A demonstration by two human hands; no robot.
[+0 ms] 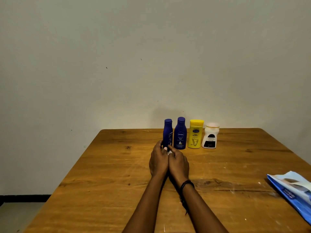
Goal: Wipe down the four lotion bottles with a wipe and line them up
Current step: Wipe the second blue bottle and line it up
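Observation:
Four lotion bottles stand in a row near the table's far edge. From the left they are a narrow blue bottle [168, 132], a blue Nivea bottle [180, 133], a yellow bottle [195, 134] and a white bottle with a dark label [210, 136]. My left hand [158, 159] grips the base of the narrow blue bottle, which stands turned sideways. My right hand [178, 163] lies against the left hand and pinches a small white wipe [169, 152] at the foot of that bottle. Most of the wipe is hidden between my fingers.
The wooden table [117, 174] meets a plain wall at its far edge. A blue and white wipes pack [292, 192] lies at the right edge of the table. A dark band sits on my right wrist [186, 184].

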